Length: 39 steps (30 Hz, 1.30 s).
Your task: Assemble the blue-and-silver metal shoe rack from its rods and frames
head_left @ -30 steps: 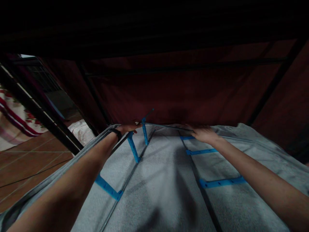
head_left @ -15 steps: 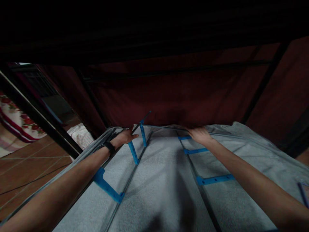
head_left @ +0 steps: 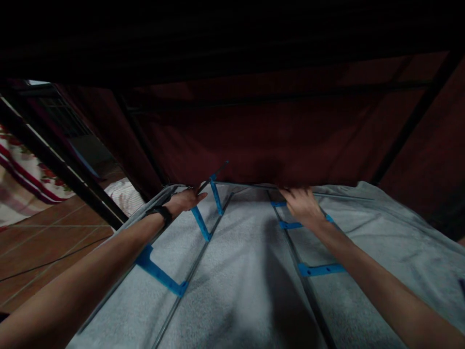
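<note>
Two dark metal rods joined by several blue plastic brackets [head_left: 201, 224] form a frame on the left, standing on grey cloth. My left hand [head_left: 186, 199], with a dark band on its wrist, is closed around the upper rod near the far end. A similar frame with blue brackets [head_left: 323, 270] is on the right, partly behind my right forearm. Across the far side runs a thin metal rod [head_left: 250, 186]. My right hand [head_left: 301, 202] has its fingers bent over this crosswise rod; the fingertips are in shadow.
Grey cloth [head_left: 240, 271] covers the surface under the frames. Dark red curtain [head_left: 276, 140] hangs behind, with black posts [head_left: 410, 121] at the sides and a dark overhang above. Left lie a tiled floor [head_left: 47, 242], striped cloth [head_left: 125, 196] and a flowered blanket [head_left: 27, 184].
My right hand has shifted slightly and its fingers look more bent, uncovering a blue bracket end beside the wrist. My left hand keeps its hold on the rod. The view has tilted a little.
</note>
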Tool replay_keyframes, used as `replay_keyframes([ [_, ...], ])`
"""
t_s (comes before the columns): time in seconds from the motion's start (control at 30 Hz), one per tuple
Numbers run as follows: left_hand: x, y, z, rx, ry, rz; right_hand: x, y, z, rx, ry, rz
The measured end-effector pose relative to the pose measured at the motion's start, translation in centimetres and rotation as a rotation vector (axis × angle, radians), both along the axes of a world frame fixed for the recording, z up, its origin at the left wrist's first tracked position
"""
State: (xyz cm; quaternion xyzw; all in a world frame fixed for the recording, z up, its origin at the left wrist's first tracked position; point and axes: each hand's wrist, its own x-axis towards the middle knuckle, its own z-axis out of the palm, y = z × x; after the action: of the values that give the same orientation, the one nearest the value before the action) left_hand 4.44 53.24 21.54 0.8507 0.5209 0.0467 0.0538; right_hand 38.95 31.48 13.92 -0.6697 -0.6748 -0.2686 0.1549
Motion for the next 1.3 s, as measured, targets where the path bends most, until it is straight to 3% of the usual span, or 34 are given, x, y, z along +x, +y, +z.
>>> replay_keyframes([
  [0.17, -2.6, -1.7, 0.9, 0.112, 0.179, 0.023, -6.0, 0.5, -5.2, 0.006, 0.292, 0.183],
  [0.27, -5.1, -3.3, 1.1, 0.049, 0.192, -0.008, -9.2, 2.8, -7.2, -0.032, 0.598, 0.249],
  [0.37, -7.7, -5.0, 1.2, -0.099, 0.068, -0.018, -12.2, 6.2, -7.8, -0.083, 0.925, 0.280],
  [0.47, -10.2, -6.7, 1.5, -0.430, -0.105, -0.038, -15.9, 9.2, -8.0, -0.131, 1.151, 0.305],
  [0.53, -11.5, -7.7, 1.8, -0.555, -0.176, -0.074, -18.6, 10.4, -7.8, -0.146, 1.291, 0.312],
  [0.7, -13.3, -9.5, 1.2, -0.440, -0.304, -0.179, -25.3, 11.2, -4.8, -0.172, 1.729, 0.292],
  [0.83, -14.1, -10.6, 0.0, -0.574, -0.580, -0.220, -28.8, 11.8, -1.5, -0.182, 1.762, 0.261],
  [0.93, -15.8, -10.4, -2.1, -0.601, -0.771, -0.311, -30.1, 12.4, -0.7, -0.233, 1.708, 0.115],
  [1.0, -17.9, -9.1, -4.5, -0.454, -0.781, -0.273, -30.5, 12.8, -0.9, -0.261, 1.645, 0.071],
  [1.1, -22.2, -6.3, -9.4, -0.107, -0.503, 0.088, -30.3, 13.0, -1.4, -0.262, 1.589, 0.106],
  [1.17, -24.9, -4.6, -12.5, 0.000, -0.266, 0.319, -29.9, 12.9, -1.6, -0.254, 1.598, 0.125],
  [1.3, -27.1, -3.2, -16.8, 0.017, -0.143, 0.378, -29.1, 12.7, -1.6, -0.230, 1.594, 0.136],
])
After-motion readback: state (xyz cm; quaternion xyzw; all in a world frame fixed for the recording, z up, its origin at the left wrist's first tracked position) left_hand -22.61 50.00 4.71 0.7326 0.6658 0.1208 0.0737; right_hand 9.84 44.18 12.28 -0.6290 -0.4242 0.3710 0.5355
